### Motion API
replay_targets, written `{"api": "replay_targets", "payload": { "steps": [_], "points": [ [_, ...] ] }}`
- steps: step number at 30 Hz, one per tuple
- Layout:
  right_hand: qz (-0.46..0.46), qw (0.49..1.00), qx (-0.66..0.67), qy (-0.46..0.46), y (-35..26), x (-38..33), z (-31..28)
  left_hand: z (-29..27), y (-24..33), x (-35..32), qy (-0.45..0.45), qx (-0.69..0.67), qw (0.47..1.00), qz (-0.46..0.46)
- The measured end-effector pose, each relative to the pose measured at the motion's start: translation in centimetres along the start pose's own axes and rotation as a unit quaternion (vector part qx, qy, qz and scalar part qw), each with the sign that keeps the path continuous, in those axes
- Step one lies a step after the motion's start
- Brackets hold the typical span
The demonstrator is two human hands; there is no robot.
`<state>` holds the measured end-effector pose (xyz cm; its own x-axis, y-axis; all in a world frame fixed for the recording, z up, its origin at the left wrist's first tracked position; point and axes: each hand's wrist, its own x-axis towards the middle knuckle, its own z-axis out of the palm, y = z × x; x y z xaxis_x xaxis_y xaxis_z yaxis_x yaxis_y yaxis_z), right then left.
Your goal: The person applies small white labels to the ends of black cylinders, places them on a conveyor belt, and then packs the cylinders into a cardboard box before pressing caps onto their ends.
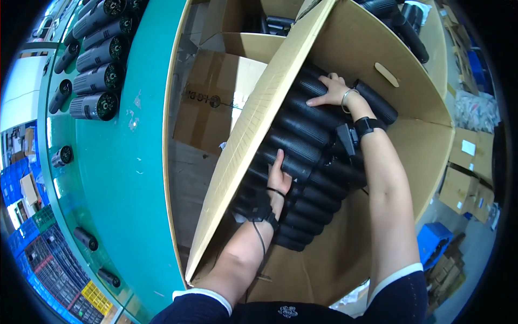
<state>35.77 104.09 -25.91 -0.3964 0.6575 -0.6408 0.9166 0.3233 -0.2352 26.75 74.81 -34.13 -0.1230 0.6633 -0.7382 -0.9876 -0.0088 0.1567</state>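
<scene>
Black textured cylinders [298,144] lie side by side in rows inside an open cardboard box [415,162] in front of me. My right hand [333,93] rests on the upper cylinders, its thumb and fingers spread apart. Just right of it, one black cylinder [376,101] lies at a different angle against the box wall. Lower left, my left hand [278,178] reaches in among the cylinders. Its thumb stretches up along one of them; the other fingers are hidden. Both wrists carry dark strapped devices, and a cable hangs from the left one.
Left of the box runs a green tabletop [129,178] bearing several dark ribbed cylinders [94,106] and a few scattered ones. Another open box with a brown carton [205,102] stands between. More boxes [472,146] and a blue bin [433,244] are at right.
</scene>
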Motion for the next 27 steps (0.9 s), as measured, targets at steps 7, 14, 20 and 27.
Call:
{"api": "replay_targets", "payload": {
  "steps": [7,14,20,27],
  "points": [
    [-0.029,0.986,0.147,0.076,3.8,4.0,1.5,-1.4,0.1,-0.2,-0.082,-0.032,0.993,-0.078],
    [0.046,0.973,0.144,-0.176,3.6,3.3,-0.3,-4.4,1.3,-1.2,-0.026,-0.055,0.993,-0.102],
    [0.045,0.946,0.233,-0.221,3.6,1.8,0.3,-5.3,1.9,-2.9,-0.068,-0.058,0.991,-0.099],
    [-0.048,0.822,0.478,-0.307,3.7,0.9,3.3,-4.1,2.1,-3.7,-0.165,-0.061,0.981,-0.083]
  ]
}}
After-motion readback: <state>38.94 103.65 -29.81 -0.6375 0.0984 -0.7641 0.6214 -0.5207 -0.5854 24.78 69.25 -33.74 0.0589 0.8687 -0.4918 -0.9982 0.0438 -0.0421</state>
